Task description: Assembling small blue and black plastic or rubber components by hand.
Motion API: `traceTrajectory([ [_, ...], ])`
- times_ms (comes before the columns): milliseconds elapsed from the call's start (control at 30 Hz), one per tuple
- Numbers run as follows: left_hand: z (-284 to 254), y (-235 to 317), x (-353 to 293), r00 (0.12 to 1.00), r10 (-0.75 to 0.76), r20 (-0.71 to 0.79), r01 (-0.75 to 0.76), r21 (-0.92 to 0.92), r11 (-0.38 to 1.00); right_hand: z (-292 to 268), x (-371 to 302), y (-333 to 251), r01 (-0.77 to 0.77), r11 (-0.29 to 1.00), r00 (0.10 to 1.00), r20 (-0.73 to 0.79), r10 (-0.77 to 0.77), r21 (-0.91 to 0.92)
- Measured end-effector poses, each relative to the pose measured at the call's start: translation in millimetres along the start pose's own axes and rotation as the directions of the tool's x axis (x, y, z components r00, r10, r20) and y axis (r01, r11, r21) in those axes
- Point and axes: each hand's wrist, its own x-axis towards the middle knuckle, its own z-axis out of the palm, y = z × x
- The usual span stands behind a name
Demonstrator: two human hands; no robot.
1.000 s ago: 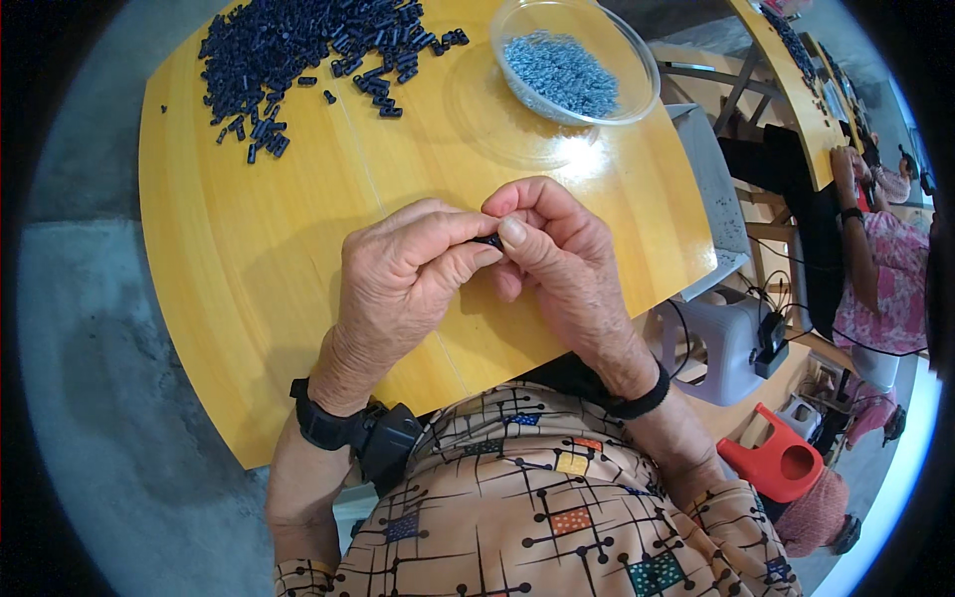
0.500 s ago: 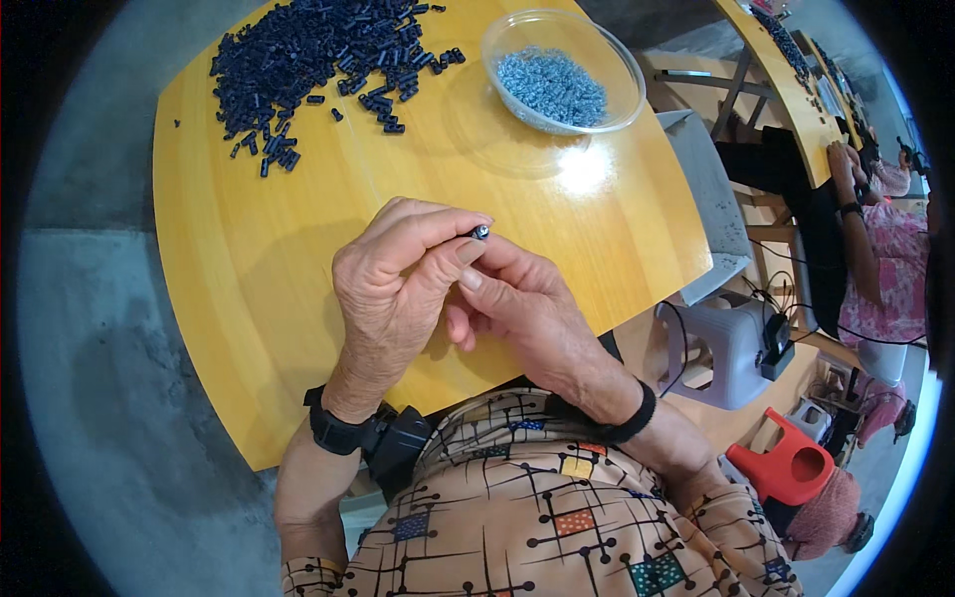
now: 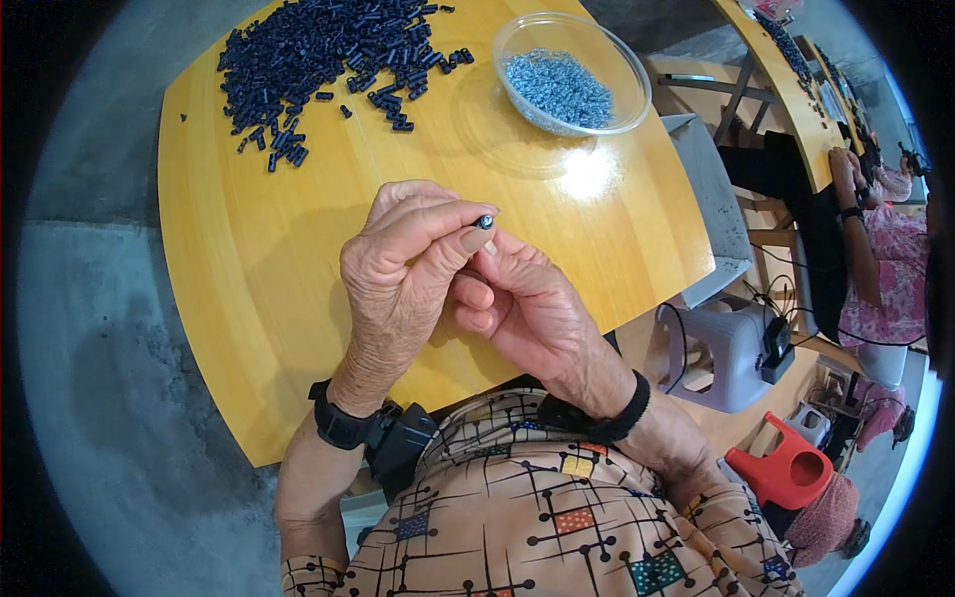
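A small black cylindrical piece [image 3: 484, 222] with a bright metallic end is pinched between the thumb and forefinger of my left hand [image 3: 398, 259], above the middle of the table. Right beside it is my right hand [image 3: 532, 308], its fingers curled and its thumb close to the left thumb. What the right fingertips hold, if anything, is hidden. At the far left of the table lies a heap of short black cylindrical pieces [image 3: 308, 60]. A clear round bowl [image 3: 637, 104] at the far right contains many small silvery-blue metal pieces [image 3: 562, 90].
The yellow wooden table [image 3: 249, 328] has curved edges in this view. Beyond its right edge are a grey bin [image 3: 708, 199], a pale plastic stool [image 3: 721, 348] with cables, and a red stool [image 3: 776, 463]. Another person [image 3: 885, 269] sits at a table on the right.
Both hands and the black piece have risen slightly in the picture. My right hand has rolled, and its curled fingertips show more below the thumb. The view has shifted a little.
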Motion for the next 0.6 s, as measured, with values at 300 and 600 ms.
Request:
traceTrajectory([
  [300, 2.3, 4.1, 1.1, 0.992, -0.129, 0.009, 0.128, -0.197, 0.972, 1.1, 1.8, -1.7, 0.078, 0.992, 0.996, -0.040, -0.082, -0.099],
  [600, -2.1, 3.0, 0.2, 0.960, -0.278, -0.023, 0.257, -0.318, 0.913, -0.7, -3.0, -2.6, 0.148, 0.964, 0.983, -0.074, -0.168, -0.220],
])
